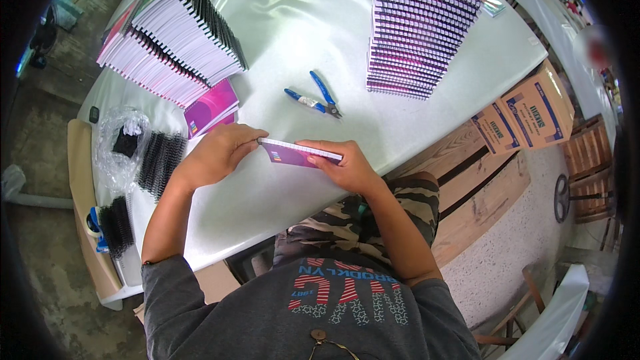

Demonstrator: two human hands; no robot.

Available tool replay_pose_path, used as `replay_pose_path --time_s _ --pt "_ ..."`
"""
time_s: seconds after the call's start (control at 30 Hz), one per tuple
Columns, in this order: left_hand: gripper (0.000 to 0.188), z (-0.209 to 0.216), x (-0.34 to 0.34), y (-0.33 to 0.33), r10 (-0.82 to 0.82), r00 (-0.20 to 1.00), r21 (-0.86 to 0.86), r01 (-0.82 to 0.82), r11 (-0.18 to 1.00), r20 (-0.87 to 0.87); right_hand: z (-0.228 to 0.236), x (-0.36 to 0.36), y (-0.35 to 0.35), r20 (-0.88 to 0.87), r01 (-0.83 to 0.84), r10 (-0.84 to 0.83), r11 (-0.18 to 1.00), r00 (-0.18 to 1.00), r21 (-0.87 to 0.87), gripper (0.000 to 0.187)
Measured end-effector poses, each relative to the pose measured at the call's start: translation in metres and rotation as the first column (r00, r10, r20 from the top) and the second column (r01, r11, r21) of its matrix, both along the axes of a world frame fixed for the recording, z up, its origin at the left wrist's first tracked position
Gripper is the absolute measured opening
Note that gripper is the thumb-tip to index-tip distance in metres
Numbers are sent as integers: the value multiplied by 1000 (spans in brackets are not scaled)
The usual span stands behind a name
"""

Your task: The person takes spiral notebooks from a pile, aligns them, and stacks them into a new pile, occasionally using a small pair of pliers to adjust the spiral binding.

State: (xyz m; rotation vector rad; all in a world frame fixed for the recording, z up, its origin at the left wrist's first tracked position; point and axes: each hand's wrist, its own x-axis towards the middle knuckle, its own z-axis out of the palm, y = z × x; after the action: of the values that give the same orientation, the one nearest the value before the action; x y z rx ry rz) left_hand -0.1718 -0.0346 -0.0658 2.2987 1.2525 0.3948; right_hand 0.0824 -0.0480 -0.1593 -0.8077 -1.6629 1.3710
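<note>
A purple-covered notebook [293, 153] is held up over the near part of the table, its row of punched holes along the upper edge. My right hand [347, 167] grips its right end, thumb on the cover. At its left corner my left hand [220, 153] is closed in a pinch; whether a binding coil is also between those fingertips is too small to tell. Beyond the notebook lie blue-handled cutting pliers [313, 101], their handles spread. Just past my left hand are loose purple notebooks [212, 105], beside a bundle of black spiral coils [160, 160].
Tall stacks of notebooks stand at the far left [180, 33] and far right [420, 33] of the white-covered table [293, 40]. A clear plastic bag [120, 137] and more black coils [117, 227] lie at the left edge. Cardboard boxes [527, 113] rest on a wooden bench [477, 207] at right.
</note>
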Motion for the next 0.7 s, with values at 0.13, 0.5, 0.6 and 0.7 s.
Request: replay_pose_path --time_s 0.13,0.5,0.6,0.7 --pt "30 15 27 2 67 922 172 0 985 -381 -5 7 3 52 -10 12 999 999 -49 30" --pt "29 6 39 -14 44 889 490 210 846 -456 -7 4 0 -79 -35 48 987 996 155 36" --pt "34 15 45 -7 -1 844 402 256 879 -537 -7 10 -3 -64 -8 21 980 998 197 33" --pt "35 19 54 -12 -7 858 369 228 901 -513 -1 12 -5 -67 -25 35 988 997 149 33"
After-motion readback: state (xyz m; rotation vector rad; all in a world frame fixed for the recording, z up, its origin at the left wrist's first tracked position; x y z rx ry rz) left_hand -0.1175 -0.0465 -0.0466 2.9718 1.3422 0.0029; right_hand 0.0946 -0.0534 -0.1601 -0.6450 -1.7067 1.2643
